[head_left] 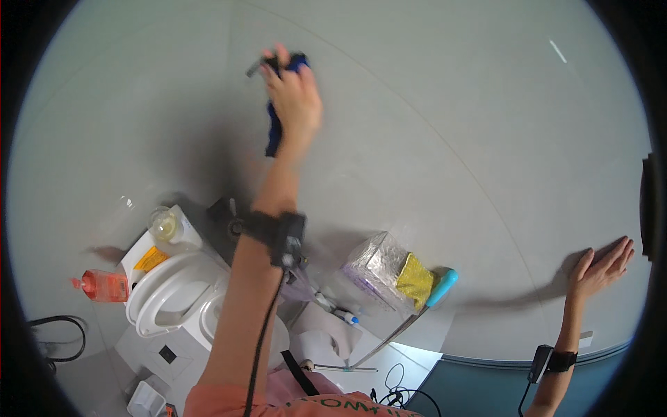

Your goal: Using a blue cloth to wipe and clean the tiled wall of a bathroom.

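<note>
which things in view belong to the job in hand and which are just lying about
In use, it seems:
- dark blue item, blurred, in the left hand
- grey wall, with the open right hand at it

Just about, untouched:
- red-orange bottle
- clear cup
- yellow cloth
- turquoise-handled tool

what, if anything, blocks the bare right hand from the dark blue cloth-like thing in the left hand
Only the bare left hand, closed on the dark blue, cloth-like thing and partly covering it. From there to the open right hand, just smooth grey wall shows. The shiny silver, boxy package sits lower, off that line.
</note>
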Demonstrator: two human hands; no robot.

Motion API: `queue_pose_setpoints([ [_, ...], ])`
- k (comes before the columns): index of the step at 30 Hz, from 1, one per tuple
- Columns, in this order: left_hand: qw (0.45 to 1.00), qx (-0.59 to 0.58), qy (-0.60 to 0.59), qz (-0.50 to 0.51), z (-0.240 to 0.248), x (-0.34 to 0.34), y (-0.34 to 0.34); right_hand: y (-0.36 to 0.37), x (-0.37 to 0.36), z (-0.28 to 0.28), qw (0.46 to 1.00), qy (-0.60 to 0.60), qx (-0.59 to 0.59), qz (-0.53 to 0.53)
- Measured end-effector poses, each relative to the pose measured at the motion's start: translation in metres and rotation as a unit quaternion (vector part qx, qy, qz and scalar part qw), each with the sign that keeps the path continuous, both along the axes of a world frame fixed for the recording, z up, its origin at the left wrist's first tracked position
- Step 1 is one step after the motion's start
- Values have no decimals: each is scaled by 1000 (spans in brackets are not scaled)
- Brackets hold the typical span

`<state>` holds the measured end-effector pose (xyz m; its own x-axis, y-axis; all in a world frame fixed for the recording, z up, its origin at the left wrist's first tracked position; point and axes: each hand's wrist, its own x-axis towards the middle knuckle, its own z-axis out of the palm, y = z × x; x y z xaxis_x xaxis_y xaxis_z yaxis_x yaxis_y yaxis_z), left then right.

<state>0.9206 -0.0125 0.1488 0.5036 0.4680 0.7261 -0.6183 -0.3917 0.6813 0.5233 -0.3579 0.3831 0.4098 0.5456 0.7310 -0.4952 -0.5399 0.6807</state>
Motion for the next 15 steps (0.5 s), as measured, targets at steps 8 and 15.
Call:
queue_pose_setpoints([
  [8, 918, 275, -81, -272, -25, -210, -109, -5, -5, 3, 1000, -11, 2, 9],
  [15, 934, 270, -113, -203, -5, -124, -49, -9, -7, 3, 1000, 5, -5, -5],
])
